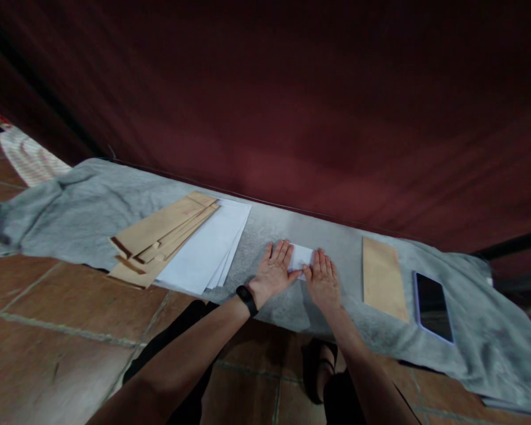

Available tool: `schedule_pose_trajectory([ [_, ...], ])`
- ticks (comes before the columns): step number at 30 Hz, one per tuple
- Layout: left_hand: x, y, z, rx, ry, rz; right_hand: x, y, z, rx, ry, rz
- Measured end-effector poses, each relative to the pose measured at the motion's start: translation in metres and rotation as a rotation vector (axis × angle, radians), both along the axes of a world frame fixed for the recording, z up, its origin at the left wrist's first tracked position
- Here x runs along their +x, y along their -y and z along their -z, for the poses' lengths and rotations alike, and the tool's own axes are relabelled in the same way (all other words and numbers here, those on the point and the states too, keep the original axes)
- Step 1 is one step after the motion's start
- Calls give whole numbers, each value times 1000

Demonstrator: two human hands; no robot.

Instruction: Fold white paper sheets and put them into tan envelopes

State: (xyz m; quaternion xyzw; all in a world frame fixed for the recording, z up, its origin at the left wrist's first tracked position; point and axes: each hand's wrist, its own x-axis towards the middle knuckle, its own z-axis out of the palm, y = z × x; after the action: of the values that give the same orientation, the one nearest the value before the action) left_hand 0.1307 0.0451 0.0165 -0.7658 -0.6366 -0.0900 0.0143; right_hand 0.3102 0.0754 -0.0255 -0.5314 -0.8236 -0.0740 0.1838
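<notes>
A small folded white paper (301, 255) lies on the grey cloth between my two hands. Fingers stretched out, my left hand (274, 268) rests flat over its left edge; a dark band is on that wrist. My right hand (322, 280) lies flat along the paper's right edge, fingers extended. Both thumbs meet at the near edge of the paper. Parts of the sheet are covered by my fingers, so its full outline is hidden.
To the left, several brown envelopes (168, 227) overlap a stack of white sheets (223, 236). On the right lie a single brown envelope (384, 277) and a phone (433, 307). The grey cloth (84, 206) covers a narrow bench against a dark red surface (265, 118). Tiled floor (48, 330) is below.
</notes>
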Motion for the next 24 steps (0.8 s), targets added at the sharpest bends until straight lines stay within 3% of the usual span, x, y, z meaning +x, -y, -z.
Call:
schedule_pose_trajectory([
  [13,3,-1,5,-33,20,-29,29,4,-5,-77,43,83],
  [17,3,0,4,-37,31,-44,32,0,-10,-20,-17,108],
  [20,2,2,1,-46,42,-45,20,-3,-12,25,-133,-7],
  [24,-2,4,-2,-75,41,-22,-3,1,-9,-38,-155,-235],
])
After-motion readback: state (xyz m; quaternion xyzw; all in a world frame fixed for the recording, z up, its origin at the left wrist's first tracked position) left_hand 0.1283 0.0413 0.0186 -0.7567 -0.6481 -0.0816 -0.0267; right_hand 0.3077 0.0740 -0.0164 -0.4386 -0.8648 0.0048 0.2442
